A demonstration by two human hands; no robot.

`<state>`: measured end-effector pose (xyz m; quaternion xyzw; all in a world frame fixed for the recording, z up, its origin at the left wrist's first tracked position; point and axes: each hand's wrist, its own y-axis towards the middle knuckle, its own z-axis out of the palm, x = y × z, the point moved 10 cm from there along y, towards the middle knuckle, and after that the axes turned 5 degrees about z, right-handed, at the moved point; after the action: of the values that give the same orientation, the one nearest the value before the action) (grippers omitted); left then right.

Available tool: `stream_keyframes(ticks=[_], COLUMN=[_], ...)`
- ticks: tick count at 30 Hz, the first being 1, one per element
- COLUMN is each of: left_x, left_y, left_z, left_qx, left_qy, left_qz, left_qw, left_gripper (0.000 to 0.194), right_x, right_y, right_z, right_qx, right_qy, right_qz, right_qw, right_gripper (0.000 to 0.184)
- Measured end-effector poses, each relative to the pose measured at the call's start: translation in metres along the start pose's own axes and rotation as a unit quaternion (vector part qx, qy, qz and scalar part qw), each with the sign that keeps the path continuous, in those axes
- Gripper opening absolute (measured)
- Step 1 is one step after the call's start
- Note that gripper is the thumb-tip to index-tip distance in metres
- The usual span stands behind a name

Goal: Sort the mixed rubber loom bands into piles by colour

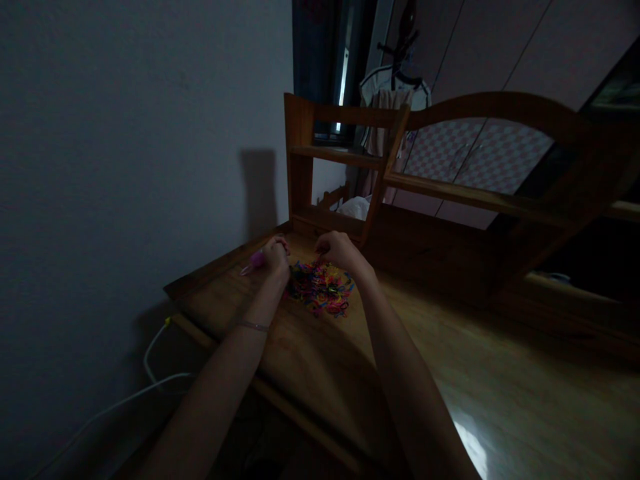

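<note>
Small rubber bands [323, 290] of many colours lie in a loose pile on the wooden desk. My left hand [277, 255] is closed at the pile's left edge, its fingers curled; what they hold is hidden. Just left of that hand is a purple object with a pale, narrow end [257, 259]; I cannot tell whether the hand touches it. Over the far side of the pile, my right hand [341, 252] bends down with its fingers pinched together. A thin reddish strand, seemingly a rubber band, shows at those fingertips.
The wooden desk [310, 360] meets a plain wall [150, 133] on the left. A wooden shelf frame [300, 167] rises along the back. A white cable [145, 357] hangs past the left corner. Behind the shelf stand a clothes rack [400, 57] and pale cupboard doors [475, 47].
</note>
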<state>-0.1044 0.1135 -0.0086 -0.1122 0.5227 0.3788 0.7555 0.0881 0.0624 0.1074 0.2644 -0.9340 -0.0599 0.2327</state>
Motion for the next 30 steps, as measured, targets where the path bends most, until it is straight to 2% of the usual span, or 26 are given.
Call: stream_keyframes(ticks=[13,26,30], left_x=[0.0,-0.004,-0.003], left_y=[-0.002,-0.004,-0.004], left_z=[0.001,0.001,0.001], left_qx=[0.006,-0.005,-0.003], left_qy=[-0.008,0.007,0.008], left_qz=[-0.002,-0.004,-0.001], left_qw=[1.0,1.0,1.0], left_gripper=[0.014,0.013,0.013], right_x=[-0.001,0.004,0.004], right_y=[0.0,-0.002,0.0], right_z=[0.007,0.008,0.012], right_qx=[0.019,0.034,0.044], right_qy=[-0.002,0.01,0.009], right_qz=[-0.001,-0.011,-0.014], right_qw=[1.0,0.999,0.999], right_gripper=[0.026,0.015,0.021])
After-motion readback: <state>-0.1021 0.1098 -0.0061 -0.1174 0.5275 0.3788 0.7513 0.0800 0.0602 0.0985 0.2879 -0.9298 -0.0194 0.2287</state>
